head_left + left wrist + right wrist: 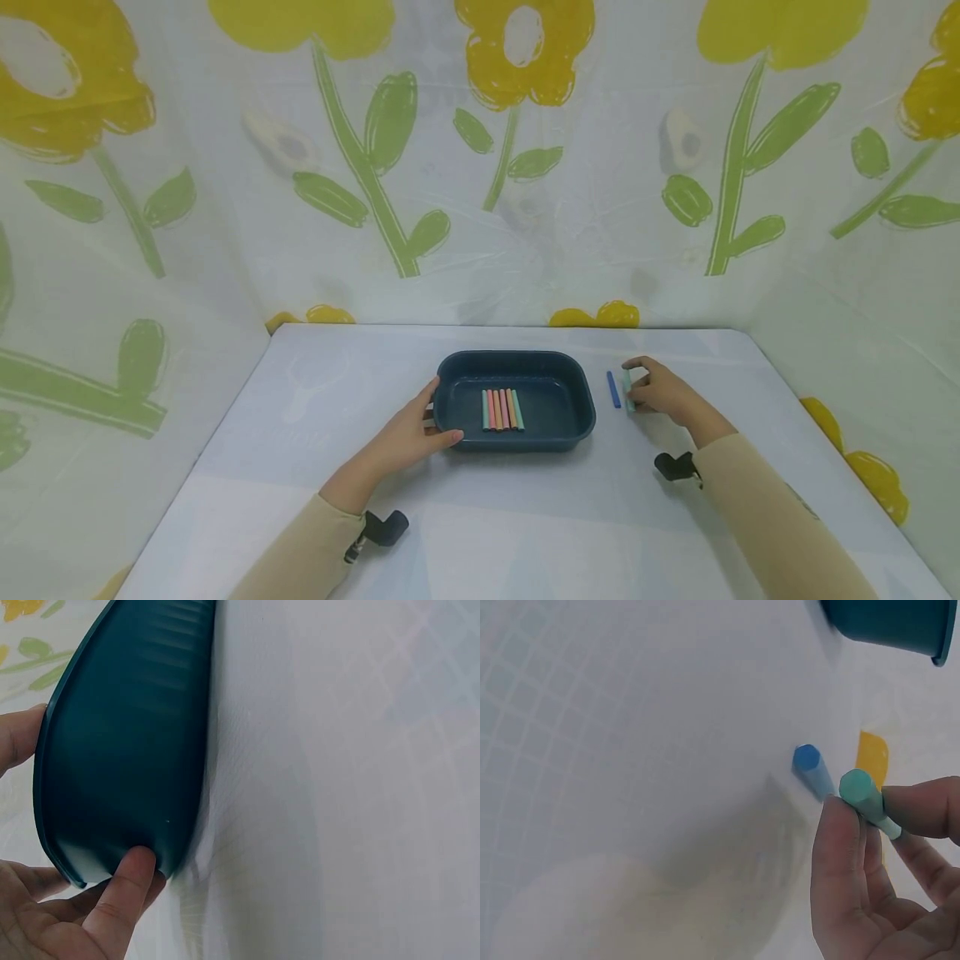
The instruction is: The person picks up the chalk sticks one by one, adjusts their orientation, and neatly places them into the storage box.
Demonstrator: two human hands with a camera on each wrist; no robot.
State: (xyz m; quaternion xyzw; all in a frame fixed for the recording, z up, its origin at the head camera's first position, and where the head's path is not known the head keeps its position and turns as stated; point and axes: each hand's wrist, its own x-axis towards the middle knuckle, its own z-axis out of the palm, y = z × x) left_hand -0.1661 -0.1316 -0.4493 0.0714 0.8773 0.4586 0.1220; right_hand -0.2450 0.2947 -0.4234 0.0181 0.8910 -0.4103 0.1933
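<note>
A dark teal plastic basin [517, 442] stands on the table. My left hand [408, 427] holds its near left corner, thumb at the rim and fingers against the end wall, as the left wrist view shows close up. Inside the basin several chalk sticks [502, 410] in mint, pink and orange lie side by side in a row. To the right of the basin my right hand [663, 392] pinches a mint-green chalk stick [861, 789] between thumb and fingers. Just left of it a blue chalk stick [613, 389] lies on the table, apart from the hand.
The white table [525, 525] runs back to a wall hung with flower-print cloth [600, 183]. Similar cloth hangs at both sides. Black wrist devices [386, 528] sit at both sleeve cuffs.
</note>
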